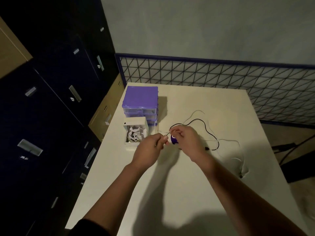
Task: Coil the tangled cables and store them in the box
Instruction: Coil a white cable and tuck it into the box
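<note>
A thin white cable (196,113) and a black cable (207,129) lie tangled on the white table (170,184). My left hand (150,148) and my right hand (185,137) both pinch the near end of the white cable between them, just above the table. A small purple object (174,140) sits partly hidden under my right hand. An open white box (136,132) with coiled white cables inside stands left of my hands. Another white cable end (242,167) lies at the table's right edge.
A purple-topped clear drawer unit (140,103) stands behind the box. Dark filing cabinets (51,108) line the left side. A wire mesh panel (221,79) runs behind the table. A dark chair (296,155) stands to the right.
</note>
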A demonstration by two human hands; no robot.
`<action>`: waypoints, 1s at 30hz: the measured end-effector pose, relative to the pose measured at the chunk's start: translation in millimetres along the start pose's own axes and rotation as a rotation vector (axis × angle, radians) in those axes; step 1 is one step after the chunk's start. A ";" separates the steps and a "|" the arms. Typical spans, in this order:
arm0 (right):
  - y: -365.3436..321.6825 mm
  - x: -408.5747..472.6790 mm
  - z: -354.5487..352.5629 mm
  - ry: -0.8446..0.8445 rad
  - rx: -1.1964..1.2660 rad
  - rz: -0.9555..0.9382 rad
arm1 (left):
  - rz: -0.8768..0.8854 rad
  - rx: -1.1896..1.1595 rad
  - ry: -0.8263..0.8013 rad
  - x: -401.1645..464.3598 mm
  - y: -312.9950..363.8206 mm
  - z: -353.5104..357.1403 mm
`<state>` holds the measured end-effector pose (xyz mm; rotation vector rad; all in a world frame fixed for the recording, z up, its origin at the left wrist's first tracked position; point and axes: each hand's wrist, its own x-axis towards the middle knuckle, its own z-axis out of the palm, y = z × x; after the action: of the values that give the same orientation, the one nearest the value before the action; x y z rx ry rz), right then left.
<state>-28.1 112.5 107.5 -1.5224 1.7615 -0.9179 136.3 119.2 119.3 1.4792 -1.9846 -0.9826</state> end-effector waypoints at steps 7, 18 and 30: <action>-29.4 11.6 -60.9 0.208 0.021 -0.055 | 0.126 0.178 0.178 8.9 18.8 -14.0; -47.6 13.7 -104.1 0.311 0.412 -0.037 | 0.071 -0.318 0.226 17.9 49.0 -29.5; -55.0 14.6 -70.8 0.180 0.171 -0.170 | -0.224 -1.029 0.090 28.2 77.9 -52.0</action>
<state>-57.8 100.4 192.5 -1.5348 1.6446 -1.2926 118.0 91.2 211.2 1.0876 -0.9383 -1.6400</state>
